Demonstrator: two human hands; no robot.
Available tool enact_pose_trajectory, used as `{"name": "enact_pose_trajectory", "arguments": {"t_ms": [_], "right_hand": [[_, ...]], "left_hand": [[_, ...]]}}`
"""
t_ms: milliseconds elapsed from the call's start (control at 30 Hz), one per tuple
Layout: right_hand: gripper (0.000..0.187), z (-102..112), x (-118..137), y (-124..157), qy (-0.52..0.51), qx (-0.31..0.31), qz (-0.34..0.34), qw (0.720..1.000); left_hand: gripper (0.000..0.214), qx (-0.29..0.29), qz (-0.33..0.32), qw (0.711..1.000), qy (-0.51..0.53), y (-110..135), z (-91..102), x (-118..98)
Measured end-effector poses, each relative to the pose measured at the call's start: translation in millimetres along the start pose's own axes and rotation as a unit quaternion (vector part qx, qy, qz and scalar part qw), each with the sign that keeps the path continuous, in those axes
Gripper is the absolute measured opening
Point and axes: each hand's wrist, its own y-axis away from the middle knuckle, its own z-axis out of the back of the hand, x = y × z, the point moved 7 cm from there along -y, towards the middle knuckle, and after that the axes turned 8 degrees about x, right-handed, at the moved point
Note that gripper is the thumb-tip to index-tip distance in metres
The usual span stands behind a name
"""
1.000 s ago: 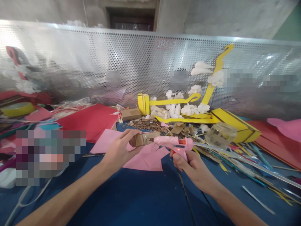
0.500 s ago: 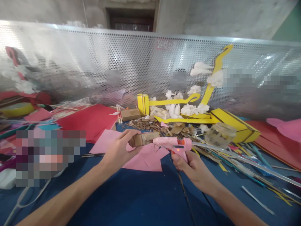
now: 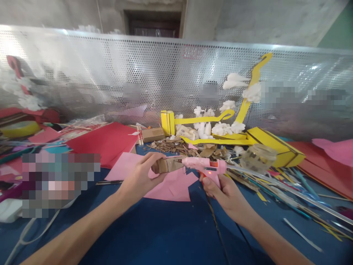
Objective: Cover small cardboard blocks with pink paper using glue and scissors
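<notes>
My left hand is closed round a small brown cardboard piece, held up above the blue table. My right hand grips the handle of a pink hot glue gun, its nozzle pointing left and touching the right end of the cardboard piece. A red light glows on the gun's body. The gun's dark cord trails down toward me across the table. Pink paper sheets lie flat right under both hands.
A perforated metal screen walls off the back. Before it stand a yellow paper model with white cotton tufts, cardboard scraps, a glass jar, red paper, and long sticks and strips at right. Clutter fills the left.
The glue gun shifted slightly back and forth along the cardboard piece's right end; my left hand has kept the piece almost still.
</notes>
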Motion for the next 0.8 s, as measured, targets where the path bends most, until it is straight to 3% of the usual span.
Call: {"name": "enact_pose_trajectory", "arguments": {"t_ms": [533, 800], "right_hand": [[0.051, 1, 1, 0, 0.027, -0.01, 0.005, 1.0], [0.05, -2, -4, 1, -0.005, 0.008, -0.009, 1.0]], "left_hand": [[0.036, -0.007, -0.01, 1.0, -0.003, 0, -0.3, 0], [0.04, -0.052, 0.035, 0.998, -0.001, 0, 8.1, 9]]}}
